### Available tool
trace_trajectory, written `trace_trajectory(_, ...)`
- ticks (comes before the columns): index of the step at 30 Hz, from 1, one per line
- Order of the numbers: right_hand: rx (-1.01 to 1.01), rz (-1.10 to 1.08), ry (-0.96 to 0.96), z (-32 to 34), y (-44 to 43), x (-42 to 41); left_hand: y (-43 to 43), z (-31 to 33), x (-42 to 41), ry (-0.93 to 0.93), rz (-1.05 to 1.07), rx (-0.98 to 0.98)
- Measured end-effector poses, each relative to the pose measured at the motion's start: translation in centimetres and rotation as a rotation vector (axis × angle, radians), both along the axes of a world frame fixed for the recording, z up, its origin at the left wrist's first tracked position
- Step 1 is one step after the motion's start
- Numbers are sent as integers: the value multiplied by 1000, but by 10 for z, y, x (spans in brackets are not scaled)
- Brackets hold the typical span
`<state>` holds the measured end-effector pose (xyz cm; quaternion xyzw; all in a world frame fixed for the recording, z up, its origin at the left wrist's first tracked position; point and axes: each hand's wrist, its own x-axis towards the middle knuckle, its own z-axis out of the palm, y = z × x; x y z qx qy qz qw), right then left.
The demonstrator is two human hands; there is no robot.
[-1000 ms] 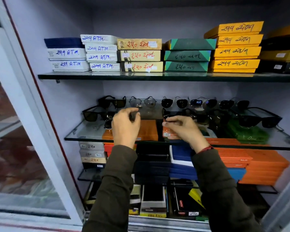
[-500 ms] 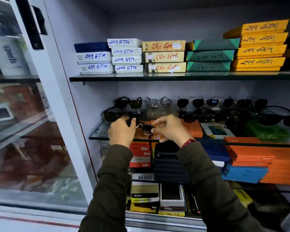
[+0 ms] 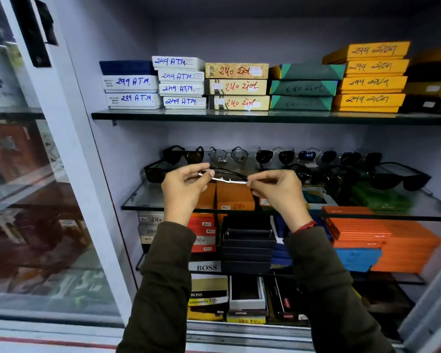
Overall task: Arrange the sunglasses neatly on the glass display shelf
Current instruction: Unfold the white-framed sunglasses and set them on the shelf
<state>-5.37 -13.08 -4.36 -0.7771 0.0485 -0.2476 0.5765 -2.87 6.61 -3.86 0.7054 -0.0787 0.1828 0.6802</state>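
Two hands hold one pair of sunglasses [image 3: 223, 176] in the air, just in front of the glass display shelf [image 3: 148, 200] and above its front edge. Farthest left on that shelf sits a dark pair [image 3: 155, 171], its lenses turned a little outward. Next comes the left hand [image 3: 182, 188], its fingers [image 3: 206, 173] pinched shut on the left end of the held pair. That pair is seen nearly edge-on, a thin pale bar with a dark wire curve over it, so I cannot tell from here whether its arms are folded or open. The right hand [image 3: 274, 188] closes its fingers [image 3: 252, 181] on the other end (a red thread shows at that wrist). Behind the hands a back row of sunglasses [image 3: 273, 156] runs along the wall, fairly evenly spaced, and to the right a looser cluster of dark frames [image 3: 392, 178] crowds together.

My reading is that the step in hand is the carrying and squaring-up of one pair before it is set down. The next move calls for a level lowering onto bare glass, probably the open stretch at the front left, with lenses facing out and in line with the neighbours. Both ends should come down together, gently, since thin wire frames bend and glass lets things slide.
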Motion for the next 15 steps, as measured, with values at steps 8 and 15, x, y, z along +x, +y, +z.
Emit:
trace_trajectory(8, -472, -237, -234, 0, -4, -5, -14, -5, -5, -69, -39, 28)
trace_trajectory(15, -288, -289, -252, -3, -10, -5, -14, -12, -7, -304, 164, 408)
